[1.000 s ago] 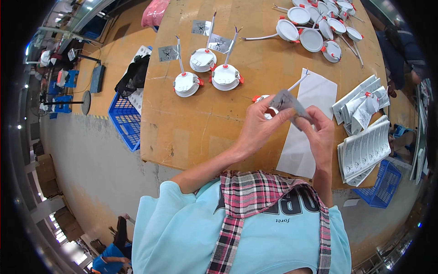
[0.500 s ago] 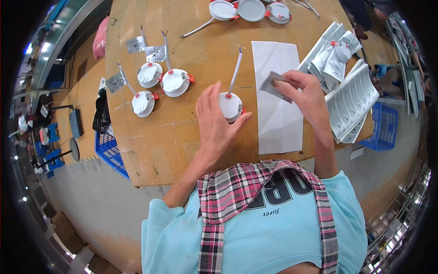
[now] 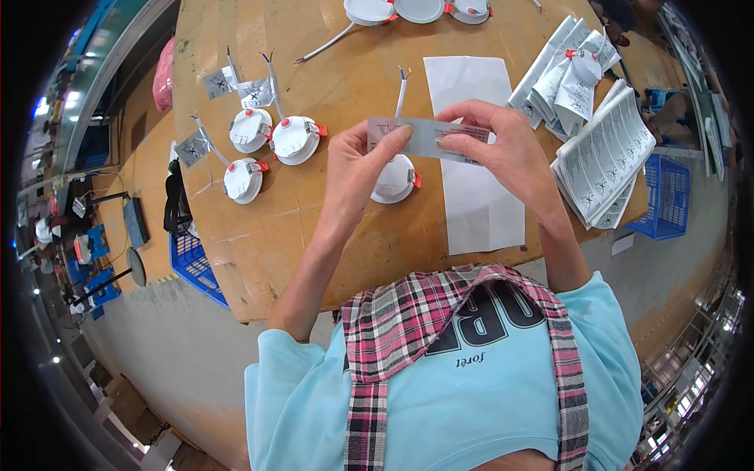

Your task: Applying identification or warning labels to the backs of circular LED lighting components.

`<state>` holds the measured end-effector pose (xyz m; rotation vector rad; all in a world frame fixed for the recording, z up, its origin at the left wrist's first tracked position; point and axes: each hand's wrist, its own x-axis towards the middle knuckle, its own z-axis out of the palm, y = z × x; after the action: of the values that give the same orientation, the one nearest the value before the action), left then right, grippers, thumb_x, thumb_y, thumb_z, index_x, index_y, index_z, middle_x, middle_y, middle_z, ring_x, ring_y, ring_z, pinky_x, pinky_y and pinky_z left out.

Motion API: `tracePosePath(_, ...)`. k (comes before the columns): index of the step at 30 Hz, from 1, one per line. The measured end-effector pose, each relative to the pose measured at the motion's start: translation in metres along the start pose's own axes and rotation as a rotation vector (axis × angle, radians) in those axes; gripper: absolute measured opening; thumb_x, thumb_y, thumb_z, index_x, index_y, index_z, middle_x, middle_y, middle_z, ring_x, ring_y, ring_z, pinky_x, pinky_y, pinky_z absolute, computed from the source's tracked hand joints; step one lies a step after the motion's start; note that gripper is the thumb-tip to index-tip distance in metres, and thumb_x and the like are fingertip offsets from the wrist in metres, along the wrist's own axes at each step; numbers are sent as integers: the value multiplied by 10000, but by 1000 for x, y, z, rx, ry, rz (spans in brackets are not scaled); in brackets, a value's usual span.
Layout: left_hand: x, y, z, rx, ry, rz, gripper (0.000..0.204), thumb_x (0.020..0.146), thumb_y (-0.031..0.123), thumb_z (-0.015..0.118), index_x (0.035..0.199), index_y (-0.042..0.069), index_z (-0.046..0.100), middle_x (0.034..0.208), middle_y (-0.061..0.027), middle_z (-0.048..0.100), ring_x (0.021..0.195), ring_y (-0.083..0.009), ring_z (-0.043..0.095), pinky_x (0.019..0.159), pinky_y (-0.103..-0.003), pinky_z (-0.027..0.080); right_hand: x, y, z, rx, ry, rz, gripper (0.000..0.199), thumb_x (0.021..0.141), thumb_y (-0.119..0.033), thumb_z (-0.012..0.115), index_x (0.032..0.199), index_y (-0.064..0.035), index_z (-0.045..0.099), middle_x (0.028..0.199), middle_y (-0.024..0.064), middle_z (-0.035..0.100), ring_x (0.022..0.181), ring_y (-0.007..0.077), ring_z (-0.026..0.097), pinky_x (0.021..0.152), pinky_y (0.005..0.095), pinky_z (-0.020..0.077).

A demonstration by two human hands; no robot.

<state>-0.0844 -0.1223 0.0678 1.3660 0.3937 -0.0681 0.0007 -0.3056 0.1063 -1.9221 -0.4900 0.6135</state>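
Note:
A silver printed label (image 3: 426, 139) is stretched flat between my two hands. My left hand (image 3: 363, 161) pinches its left end between thumb and fingers, and my right hand (image 3: 503, 149) grips the other end. Just below and partly behind the label lies a round white downlight (image 3: 395, 182) with a red clip. Its white cable (image 3: 402, 98) points away from me, coloured wire ends showing; the label hides where it joins the lamp. A blank white paper strip (image 3: 487, 212) lies under my right hand.
Several downlights (image 3: 295, 141) with silver labels on their cables stand at the left. More downlights (image 3: 419, 8) lie at the far edge. Printed label sheets (image 3: 605, 161) are stacked at the right. Blue crates (image 3: 666, 196) flank the wooden table (image 3: 275, 259).
My left hand has left the downlight's side and taken the label's left end. The label, folded or tilted in my right hand before, has moved left over the lamp and is now spread out.

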Motion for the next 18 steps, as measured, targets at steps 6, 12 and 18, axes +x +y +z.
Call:
tracePosePath(6,20,-5,-1,70,118,109,214,831,219,695,888,14,687,708,24,622,611,-8,482,565,-195,400,16,17,7,57,36,1,263,803,-183,671,907,57,642,764,96,647,728,143,614,661,269,490)
tracePosePath(12,27,-7,-12,59,121,68,216,833,176,696,965,5,691,862,-46,692,797,-86,605,788,-250,448,27,24,15,101,37,32,264,804,-184,672,911,56,649,775,92,651,724,138,616,666,263,490)
tracePosePath(18,36,-19,-18,-2,129,36,228,837,166,686,970,-18,677,898,-79,685,820,-112,626,829,-273,487,35,37,22,166,30,17,234,838,-190,672,936,21,646,796,17,619,728,74,573,656,224,463)
